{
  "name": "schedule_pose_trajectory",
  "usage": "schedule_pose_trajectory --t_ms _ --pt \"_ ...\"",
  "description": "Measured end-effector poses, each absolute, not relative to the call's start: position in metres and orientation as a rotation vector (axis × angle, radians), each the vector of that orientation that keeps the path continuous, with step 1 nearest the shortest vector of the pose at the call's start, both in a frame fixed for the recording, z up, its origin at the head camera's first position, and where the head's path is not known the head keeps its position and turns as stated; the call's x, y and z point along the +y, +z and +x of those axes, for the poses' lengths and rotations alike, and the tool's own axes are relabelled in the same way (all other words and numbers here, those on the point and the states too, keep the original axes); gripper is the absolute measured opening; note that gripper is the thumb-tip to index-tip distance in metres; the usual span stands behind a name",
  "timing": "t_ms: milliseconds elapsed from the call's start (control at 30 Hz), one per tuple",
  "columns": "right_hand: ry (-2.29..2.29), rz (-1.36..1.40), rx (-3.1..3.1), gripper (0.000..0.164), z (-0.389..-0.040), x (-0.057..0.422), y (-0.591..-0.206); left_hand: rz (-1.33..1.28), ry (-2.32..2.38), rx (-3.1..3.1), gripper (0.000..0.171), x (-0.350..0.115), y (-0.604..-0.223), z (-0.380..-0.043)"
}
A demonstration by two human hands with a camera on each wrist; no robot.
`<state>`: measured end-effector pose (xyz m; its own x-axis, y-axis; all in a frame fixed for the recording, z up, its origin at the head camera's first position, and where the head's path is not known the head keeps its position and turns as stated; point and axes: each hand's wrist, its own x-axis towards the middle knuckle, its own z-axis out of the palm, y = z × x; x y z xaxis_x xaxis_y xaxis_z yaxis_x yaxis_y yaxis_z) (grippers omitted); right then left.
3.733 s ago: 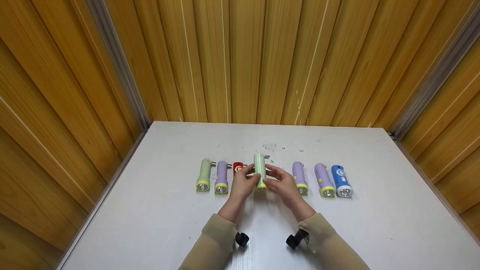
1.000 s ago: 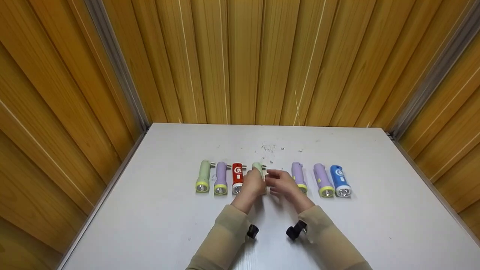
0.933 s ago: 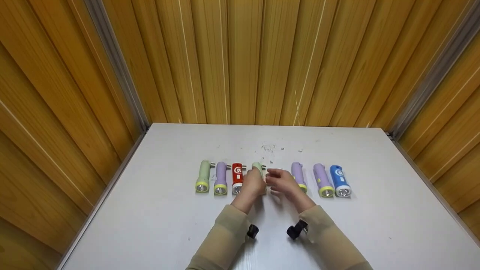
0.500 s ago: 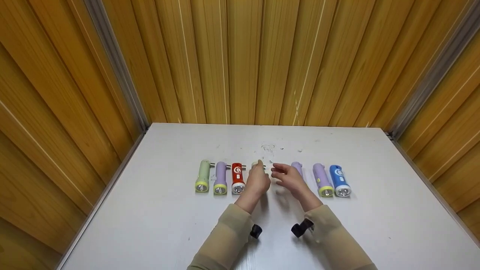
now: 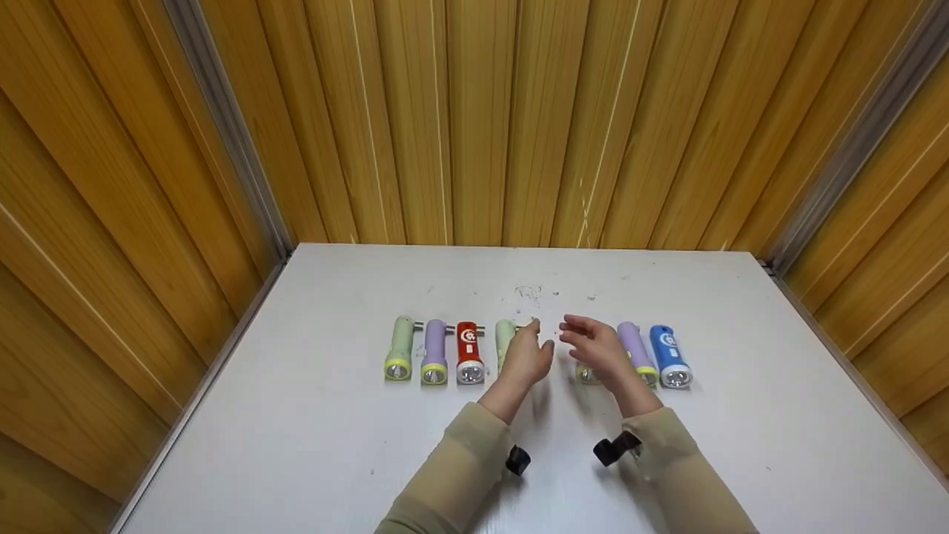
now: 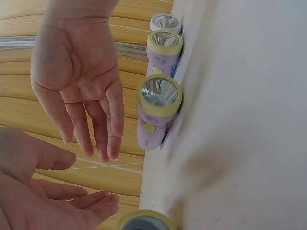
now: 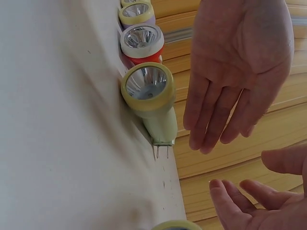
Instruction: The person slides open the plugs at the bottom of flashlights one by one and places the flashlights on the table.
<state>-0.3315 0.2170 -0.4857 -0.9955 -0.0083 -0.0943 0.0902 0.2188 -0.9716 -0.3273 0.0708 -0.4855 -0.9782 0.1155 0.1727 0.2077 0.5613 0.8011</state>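
On flat white tabletop (image 5: 296,430), noted yellow-rimmed, pale-green, cylindrical plastic flashlight (image 7: 154,105) lying flat, probably for stability, near bare left hand (image 5: 525,359), farther from bare right hand (image 5: 599,347), with fingers (image 7: 196,105) loosely extended, clamped on nothing.

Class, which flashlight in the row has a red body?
The third flashlight from the head view's left, between a purple flashlight and a green flashlight. Only its body is red; others are green, purple or blue.
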Motion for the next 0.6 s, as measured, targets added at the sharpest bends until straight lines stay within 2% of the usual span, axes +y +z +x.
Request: schedule_pose_trajectory --t_ms 267,600 --pt "-1.890 0.198 2.470 0.050 -0.330 0.237 -0.485 -0.303 -1.485 -2.710 0.046 0.088 -0.490 -0.324" --pt "-1.836 0.299 2.562 0.049 -0.330 0.254 -0.495 -0.184 -1.614 -2.757 0.048 0.105 -0.507 -0.327"
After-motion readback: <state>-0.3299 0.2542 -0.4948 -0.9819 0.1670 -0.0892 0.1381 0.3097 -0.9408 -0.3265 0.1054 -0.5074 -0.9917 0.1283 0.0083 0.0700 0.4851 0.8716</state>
